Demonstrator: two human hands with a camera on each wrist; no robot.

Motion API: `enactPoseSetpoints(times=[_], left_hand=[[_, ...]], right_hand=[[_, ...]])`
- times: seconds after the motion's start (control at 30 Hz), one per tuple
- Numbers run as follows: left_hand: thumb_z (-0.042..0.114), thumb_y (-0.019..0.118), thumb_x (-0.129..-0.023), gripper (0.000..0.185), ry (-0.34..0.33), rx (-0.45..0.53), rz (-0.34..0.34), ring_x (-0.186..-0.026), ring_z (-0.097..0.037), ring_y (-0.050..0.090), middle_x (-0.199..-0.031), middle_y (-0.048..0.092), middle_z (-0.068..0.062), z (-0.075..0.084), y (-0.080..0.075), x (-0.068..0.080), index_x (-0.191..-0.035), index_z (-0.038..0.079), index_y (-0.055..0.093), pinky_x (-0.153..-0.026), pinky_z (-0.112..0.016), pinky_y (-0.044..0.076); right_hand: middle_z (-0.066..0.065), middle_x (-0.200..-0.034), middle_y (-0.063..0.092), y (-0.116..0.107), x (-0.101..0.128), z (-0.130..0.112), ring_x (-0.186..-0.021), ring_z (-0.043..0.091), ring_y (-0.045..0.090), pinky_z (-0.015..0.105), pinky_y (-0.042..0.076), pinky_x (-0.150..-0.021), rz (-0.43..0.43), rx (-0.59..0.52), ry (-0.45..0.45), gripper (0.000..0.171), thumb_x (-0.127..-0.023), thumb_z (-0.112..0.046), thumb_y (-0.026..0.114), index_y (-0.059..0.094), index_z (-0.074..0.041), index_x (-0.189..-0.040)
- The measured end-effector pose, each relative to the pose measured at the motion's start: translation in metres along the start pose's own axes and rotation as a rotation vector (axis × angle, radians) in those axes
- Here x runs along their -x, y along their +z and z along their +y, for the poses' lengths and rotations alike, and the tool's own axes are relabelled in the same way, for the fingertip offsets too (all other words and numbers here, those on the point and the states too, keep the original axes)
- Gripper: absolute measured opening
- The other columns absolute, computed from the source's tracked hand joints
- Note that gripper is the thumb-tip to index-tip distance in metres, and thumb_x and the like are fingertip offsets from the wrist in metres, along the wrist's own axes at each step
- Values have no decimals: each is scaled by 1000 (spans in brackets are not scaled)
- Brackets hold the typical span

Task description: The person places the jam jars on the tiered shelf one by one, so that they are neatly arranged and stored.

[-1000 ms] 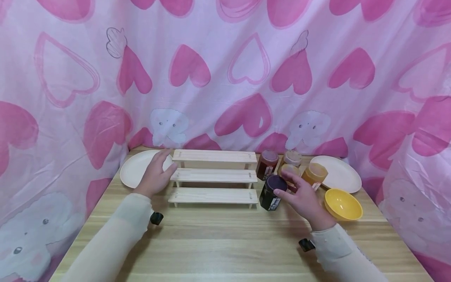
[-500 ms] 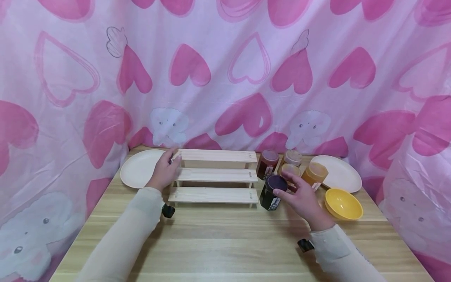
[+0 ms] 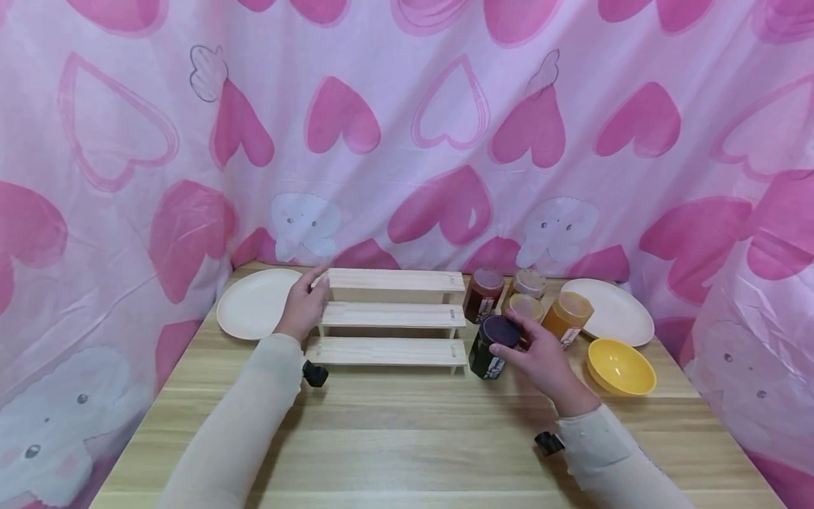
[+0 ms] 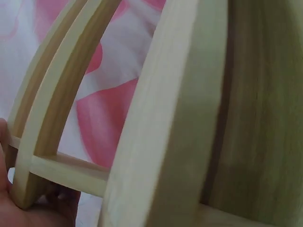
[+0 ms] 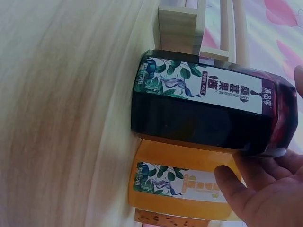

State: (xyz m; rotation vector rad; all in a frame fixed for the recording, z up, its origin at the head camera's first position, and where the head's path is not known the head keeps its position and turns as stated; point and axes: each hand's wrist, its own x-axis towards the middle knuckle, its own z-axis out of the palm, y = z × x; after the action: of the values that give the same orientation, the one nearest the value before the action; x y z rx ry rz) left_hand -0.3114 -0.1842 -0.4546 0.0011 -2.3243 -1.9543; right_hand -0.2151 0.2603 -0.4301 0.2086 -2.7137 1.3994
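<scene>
My left hand (image 3: 304, 305) holds the left end of a three-tier wooden rack (image 3: 391, 315) near its top step. In the left wrist view that hand (image 4: 28, 213) is at the lower left, its fingers partly hidden behind the wooden rack (image 4: 71, 175). My right hand (image 3: 540, 360) reaches around the dark lid of a jam jar (image 3: 485, 359), just right of the rack. In the right wrist view the dark jam jar (image 5: 199, 113) carries a white label; the thumb (image 5: 229, 187) stands apart from it, and other fingers are partly hidden behind the lid.
Behind the dark jar stand a red jar (image 3: 483, 297), an amber jar (image 3: 567, 316) and other lidded jars. A yellow bowl (image 3: 621, 367) sits at the right. White plates lie at the left (image 3: 254, 304) and the right (image 3: 620, 311). A pink heart-patterned curtain (image 3: 343, 116) surrounds the table.
My left hand has moved right from over the left plate to the rack's end and taken hold there. The right hand has shifted slightly left; the dark jar stays in place.
</scene>
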Motion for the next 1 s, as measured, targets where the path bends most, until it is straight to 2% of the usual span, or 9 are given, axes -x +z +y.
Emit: enactPoseSetpoints(times=[0.17, 0.3, 0.43, 0.53, 0.83, 1.0], left_hand=[[35, 48, -114, 46, 1, 87, -30, -48, -5, 36, -60, 40, 9, -5, 0, -2, -158, 22, 48, -47, -21, 36], [26, 47, -114, 43, -9, 114, -30, -51, -5, 36, -64, 40, 8, 6, -1, 4, -155, 14, 51, -51, -20, 37], [24, 47, -114, 42, 7, 129, -25, -53, -5, 37, -65, 40, 7, 3, 0, 2, -153, 10, 51, -52, -20, 36], [28, 47, -114, 41, 35, 137, -11, -54, -5, 36, -65, 40, 9, -11, 2, -6, -152, 14, 53, -53, -20, 36], [30, 48, -114, 39, 64, 109, 14, -57, -5, 37, -71, 43, 7, -12, 3, -3, -150, 17, 56, -55, -20, 37], [30, 48, -114, 38, 62, 102, 23, -57, -5, 36, -68, 41, 6, -12, 3, -4, -149, 17, 56, -55, -20, 36]], right_hand=[[30, -150, 54, 1, -2, 2, -130, 47, 60, 57, 52, -105, 12, 61, -8, 78, -92, -28, 86, 48, 0, -155], [30, -147, 56, 2, -4, 3, -129, 45, 61, 58, 52, -105, 15, 84, -23, 76, -91, -28, 86, 51, 0, -153], [29, -146, 58, 1, -4, 2, -129, 44, 61, 58, 52, -105, 11, 100, -19, 75, -92, -28, 85, 51, 1, -153], [29, -146, 58, 1, -4, 3, -130, 44, 61, 58, 52, -106, 9, 100, -11, 76, -92, -29, 85, 51, 0, -153], [29, -148, 56, 3, -4, 7, -132, 45, 59, 58, 50, -107, 5, 61, 2, 79, -93, -30, 84, 48, 1, -155], [27, -149, 56, 4, -4, 9, -134, 44, 58, 58, 49, -109, 6, 32, 16, 78, -93, -29, 85, 47, -1, -156]])
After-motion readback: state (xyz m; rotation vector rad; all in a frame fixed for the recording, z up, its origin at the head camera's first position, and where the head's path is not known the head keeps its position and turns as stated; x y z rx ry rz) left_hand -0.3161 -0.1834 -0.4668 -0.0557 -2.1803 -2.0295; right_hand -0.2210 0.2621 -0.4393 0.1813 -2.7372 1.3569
